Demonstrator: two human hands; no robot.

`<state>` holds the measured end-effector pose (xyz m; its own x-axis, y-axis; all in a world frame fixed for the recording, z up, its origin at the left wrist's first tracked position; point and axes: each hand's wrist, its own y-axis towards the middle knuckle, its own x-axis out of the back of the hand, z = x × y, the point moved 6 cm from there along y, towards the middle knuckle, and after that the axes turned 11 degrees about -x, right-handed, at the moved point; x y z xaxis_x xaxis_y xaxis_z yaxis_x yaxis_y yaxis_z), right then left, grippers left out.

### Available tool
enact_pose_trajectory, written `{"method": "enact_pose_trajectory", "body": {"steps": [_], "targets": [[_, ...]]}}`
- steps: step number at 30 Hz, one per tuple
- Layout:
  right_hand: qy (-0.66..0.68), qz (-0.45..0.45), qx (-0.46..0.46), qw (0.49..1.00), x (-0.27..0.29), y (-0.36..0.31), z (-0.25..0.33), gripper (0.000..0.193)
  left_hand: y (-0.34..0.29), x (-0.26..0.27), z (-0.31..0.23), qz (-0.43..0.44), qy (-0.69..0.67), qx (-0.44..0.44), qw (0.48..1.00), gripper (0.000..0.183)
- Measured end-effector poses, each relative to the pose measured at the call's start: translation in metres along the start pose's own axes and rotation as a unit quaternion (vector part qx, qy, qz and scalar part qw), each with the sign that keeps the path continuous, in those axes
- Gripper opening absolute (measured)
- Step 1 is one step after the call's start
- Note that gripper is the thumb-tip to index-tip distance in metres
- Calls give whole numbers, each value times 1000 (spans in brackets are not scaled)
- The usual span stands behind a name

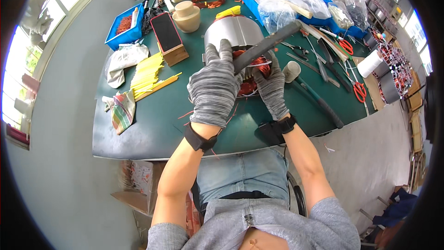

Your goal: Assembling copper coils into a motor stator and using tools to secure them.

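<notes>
A silver-grey motor stator (232, 30) lies on the green table in front of me, with red-brown copper windings (263, 68) at its near end. My left hand (213, 88), in a grey striped glove, has two fingers reaching along the metal shell. A dark flat bar (268, 47) slants up to the right from its thumb side, apparently gripped there; the thumb is mostly hidden. My right hand (272, 90), gloved the same way, closes on the copper windings at the right side, its fingertips partly behind the bar. Loose thin red wires trail below the stator.
Right of my hands lie a mallet (319, 102), pliers (298, 50) and red-handled scissors (359, 91). Yellow strips (147, 75), a phone (166, 32) on a wooden block and a blue tray (125, 27) are left. Blue bins (252, 2) with plastic bags stand back right.
</notes>
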<state>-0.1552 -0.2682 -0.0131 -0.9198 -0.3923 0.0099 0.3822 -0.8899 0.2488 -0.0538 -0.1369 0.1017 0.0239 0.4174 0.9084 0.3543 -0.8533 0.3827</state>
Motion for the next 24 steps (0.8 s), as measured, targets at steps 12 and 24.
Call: {"method": "enact_pose_trajectory", "body": {"steps": [12, 24], "targets": [[-556, 131, 400, 717, -56, 1, 132, 78, -93, -53, 53, -128, -578, 224, 774, 29], [-652, -35, 116, 749, 170, -72, 19, 56, -86, -54, -9, 78, -320, -47, 943, 30]]}}
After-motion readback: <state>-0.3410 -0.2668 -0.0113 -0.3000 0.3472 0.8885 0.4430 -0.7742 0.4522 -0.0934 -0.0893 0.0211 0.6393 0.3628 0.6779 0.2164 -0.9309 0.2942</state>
